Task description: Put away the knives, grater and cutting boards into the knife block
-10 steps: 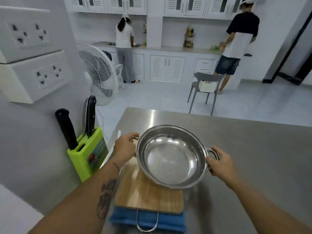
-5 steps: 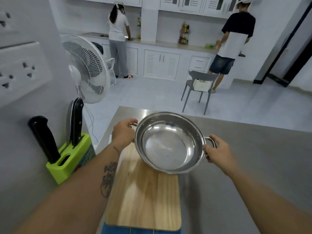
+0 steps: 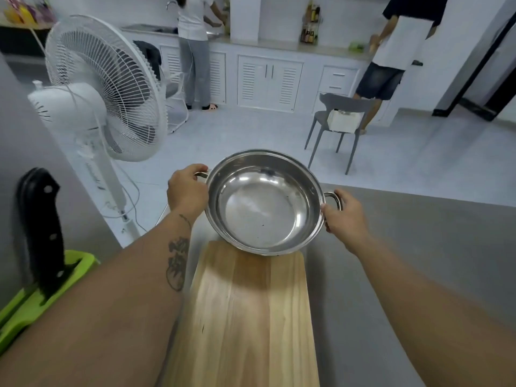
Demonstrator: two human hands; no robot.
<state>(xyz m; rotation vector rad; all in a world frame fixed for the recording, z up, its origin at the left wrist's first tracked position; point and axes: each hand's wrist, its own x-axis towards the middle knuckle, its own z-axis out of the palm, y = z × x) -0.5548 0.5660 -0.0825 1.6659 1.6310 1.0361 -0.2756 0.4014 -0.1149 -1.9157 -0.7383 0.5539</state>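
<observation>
I hold a shiny steel pan (image 3: 265, 208) by its two side handles, above the far end of a wooden cutting board (image 3: 251, 317). My left hand (image 3: 187, 191) grips the left handle and my right hand (image 3: 344, 216) grips the right one. The board lies flat on the steel counter (image 3: 418, 247) below my arms. At the left edge stands the green knife block (image 3: 33, 300) with a black-handled knife (image 3: 42, 219) stuck in it; my left forearm hides part of the block.
A white standing fan (image 3: 103, 90) is on the floor beyond the counter's left side. A grey chair (image 3: 339, 118) stands farther back. Two people work at the white cabinets along the far wall.
The pan has moved away from me toward the counter's far edge, off most of the board. The view has moved forward and left, so the block sits lower left and the blue cloth is out of frame.
</observation>
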